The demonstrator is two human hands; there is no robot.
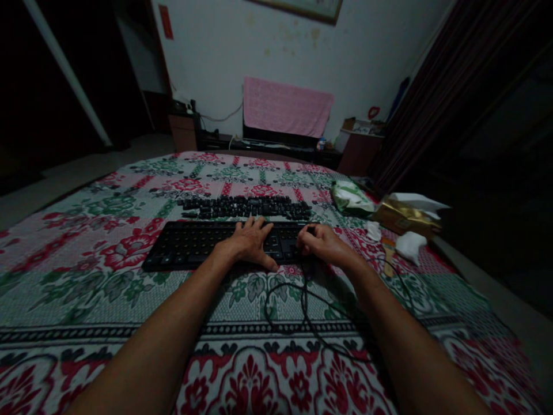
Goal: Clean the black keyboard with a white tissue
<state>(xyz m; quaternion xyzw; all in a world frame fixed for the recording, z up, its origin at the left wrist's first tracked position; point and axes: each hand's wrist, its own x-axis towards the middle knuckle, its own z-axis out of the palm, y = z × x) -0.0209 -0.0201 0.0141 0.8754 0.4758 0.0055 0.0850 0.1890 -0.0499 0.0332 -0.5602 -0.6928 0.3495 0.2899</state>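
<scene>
A black keyboard [188, 245] lies across the patterned bedspread, its keycaps off over most of the visible area. My left hand [250, 239] rests on it, right of the middle, with the fingers spread and the thumb over the front edge. At the keyboard's right end, my right hand [322, 242] is closed in a pinch. A small dark thing shows at its fingers, too dim to name. Behind the keyboard, loose black keycaps [246, 206] lie in rows. A black cable [305, 297] curls in loops on the cloth in front, below my right hand.
To the right lie a wooden-handled brush [389, 259], crumpled white tissues [410, 246], a gold tissue box [406, 216] and a green and white packet [352, 197]. A pink towel [287, 106] covers a screen beyond the bed. Dark curtains [432, 86] hang at the right.
</scene>
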